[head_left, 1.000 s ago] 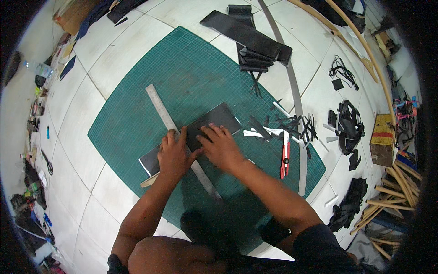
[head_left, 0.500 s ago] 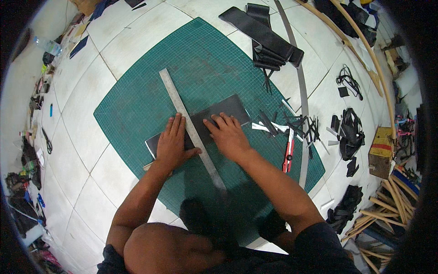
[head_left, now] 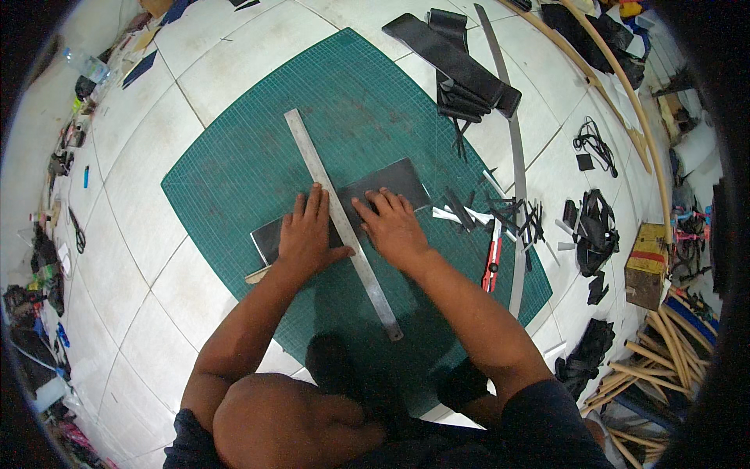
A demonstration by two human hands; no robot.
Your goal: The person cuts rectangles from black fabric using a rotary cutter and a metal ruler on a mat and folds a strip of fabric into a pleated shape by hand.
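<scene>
A long steel ruler (head_left: 316, 166) lies diagonally across a dark grey rectangular sheet (head_left: 398, 180) on a green cutting mat (head_left: 234, 164). My left hand (head_left: 307, 233) rests flat on the left part of the sheet, its thumb against the ruler's edge. On the ruler's other side my right hand (head_left: 393, 224) lies flat on the sheet, fingers spread. Neither hand grips anything. A thin wooden piece (head_left: 256, 275) pokes out from under the sheet's near left corner.
A red utility knife (head_left: 492, 266) lies at the mat's right edge beside black and white offcuts (head_left: 500, 211). A long grey strip (head_left: 516, 172) curves along the right. Black folded sheets (head_left: 457, 66) sit at the back. A yellow box (head_left: 647, 264), wooden sticks and clutter line the white tiled floor.
Both hands stay flat on the sheet on either side of the ruler. The view has shifted slightly, and the ruler, sheet and hands hold the same arrangement.
</scene>
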